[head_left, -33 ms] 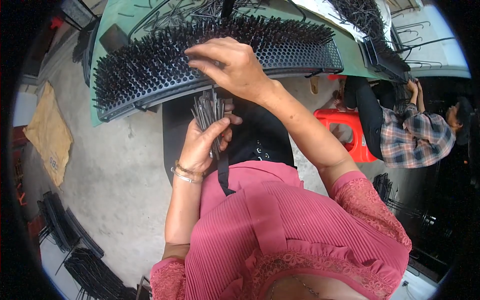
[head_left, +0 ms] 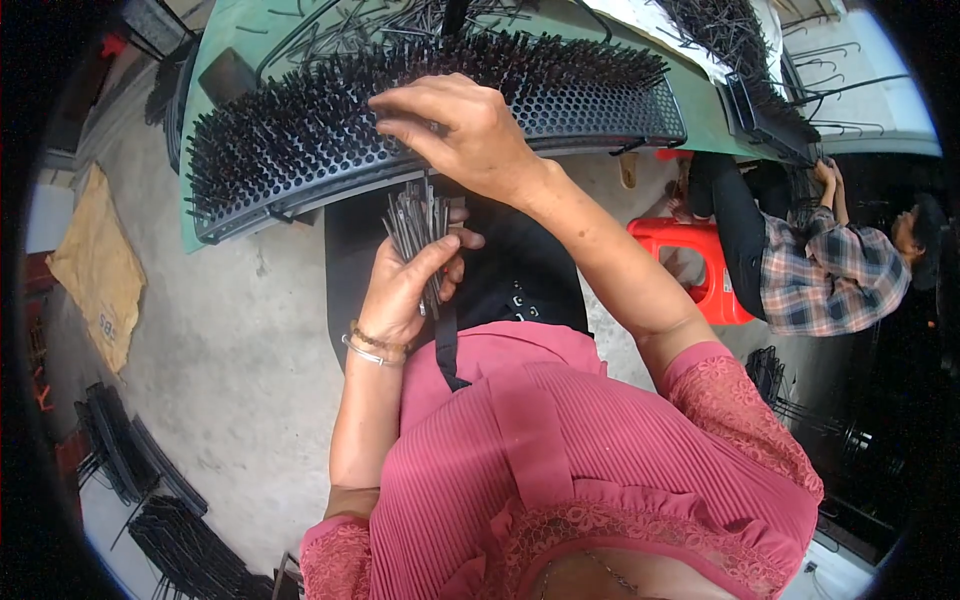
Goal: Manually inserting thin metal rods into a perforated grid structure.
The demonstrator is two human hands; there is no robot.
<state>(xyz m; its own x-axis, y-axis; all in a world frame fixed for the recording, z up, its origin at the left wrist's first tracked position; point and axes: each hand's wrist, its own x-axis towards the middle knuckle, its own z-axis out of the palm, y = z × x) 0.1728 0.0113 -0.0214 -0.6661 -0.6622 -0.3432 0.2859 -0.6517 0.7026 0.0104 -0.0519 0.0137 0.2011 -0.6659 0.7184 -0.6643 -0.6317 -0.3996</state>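
Note:
My left hand point(head_left: 415, 275) is closed round a bundle of thin dark metal rods point(head_left: 418, 222), which stick up out of the fist in front of my lap. Above the near side of a long perforated metal rack point(head_left: 560, 122), my right hand point(head_left: 455, 130) hangs with its fingers bent and the thumb below them. Its fingertips are close to the short dark rods point(head_left: 300, 115) standing upright in the rack's holes. Whatever sits between those fingertips is too small and dark to make out. The rack's right part shows many bare holes along its near side.
Under the rack is a green tabletop point(head_left: 205, 75) with loose dark rods point(head_left: 375, 22) at the back. To the right, a person in a plaid shirt point(head_left: 840, 270) works beside a red plastic stool point(head_left: 700, 262). A tan sack point(head_left: 98, 270) and dark metal racks point(head_left: 115, 440) lie at left.

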